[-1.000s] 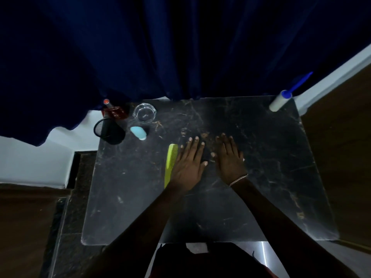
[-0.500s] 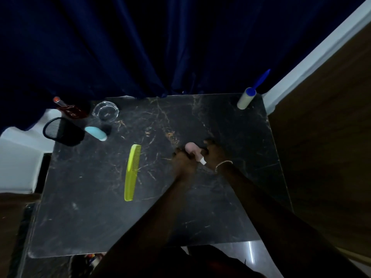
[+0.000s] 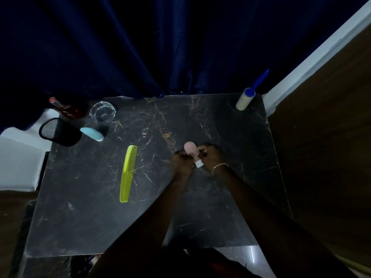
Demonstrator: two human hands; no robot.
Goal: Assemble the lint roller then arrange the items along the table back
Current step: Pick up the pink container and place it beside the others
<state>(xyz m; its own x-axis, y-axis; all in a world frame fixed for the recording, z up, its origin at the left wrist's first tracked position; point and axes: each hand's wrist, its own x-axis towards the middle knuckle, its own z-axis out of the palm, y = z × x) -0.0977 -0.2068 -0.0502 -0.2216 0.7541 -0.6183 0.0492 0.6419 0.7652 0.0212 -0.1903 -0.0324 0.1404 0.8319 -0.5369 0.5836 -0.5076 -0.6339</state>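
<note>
A small pink bottle (image 3: 191,151) with a white cap is held between both hands over the middle of the surface (image 3: 200,213). The left hand (image 3: 181,162) is closed on its left side and the right hand (image 3: 210,156) on its right; the fingers (image 3: 202,151) of each are curled around the body, the cap end pointing back toward the person. Whether the bottle is lifted clear or just touching the surface cannot be told.

The lint roller (image 3: 246,98) is seen far beyond and to the right of the fingers, at the back right corner, its blue handle joined to the pale roll, so the assembly step is judged done. The arranging step appears to be in hand, with the bottle as the current item.

Well to the left of the fingers lies a yellow-green comb (image 3: 128,173), not yet moved back. Farther left and beyond, 4 things are grouped at the back left corner: a glass dish (image 3: 102,111), a light blue tube (image 3: 92,134), a black mesh cup (image 3: 58,131) and a red bottle (image 3: 66,110).

The next move is judged to call for carrying the bottle away from the body and setting it down along the back edge, in the open stretch between the dish and the roller.
</note>
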